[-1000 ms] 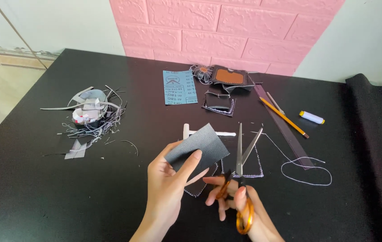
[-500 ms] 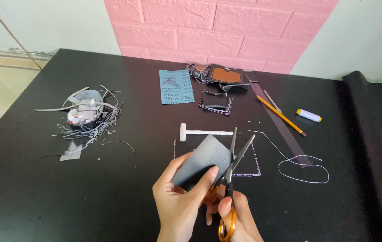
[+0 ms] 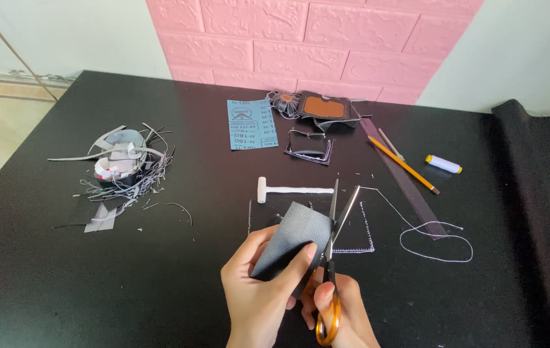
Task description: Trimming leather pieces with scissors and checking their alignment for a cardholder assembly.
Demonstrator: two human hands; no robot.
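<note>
1. Grey leather piece (image 3: 293,240) sits low in the middle of the view, held up just above the black table (image 3: 62,283).
2. The left hand (image 3: 259,290) pinches the grey leather piece, with the thumb on top and the fingers curled under it.
3. The right hand (image 3: 343,309) is closed around the orange handles of the scissors (image 3: 333,258). It sits just beside the left hand, and the two touch.
4. The scissors point away from the person. Their two blades are open in a thin V, and the right edge of the grey leather piece lies by the left blade.
5. Under the hands lies a dark flat piece with white stitches (image 3: 352,225) along its edges.
6. A white thread (image 3: 433,241) runs from it and makes a loop to the right.
7. A little past the hands lies a small white hammer (image 3: 291,189) on its side.
8. Far to the left is a heap of grey scraps (image 3: 120,169).
9. Farther back are a blue sheet of sandpaper (image 3: 252,124), a small dark stitched piece (image 3: 308,148) and a dark case with a brown patch (image 3: 324,107).
10. To the right lie a long dark ruler (image 3: 404,183), a yellow pencil (image 3: 404,165) and a white spool (image 3: 443,164).
11. At the very back is a pink brick wall (image 3: 314,38).
</note>
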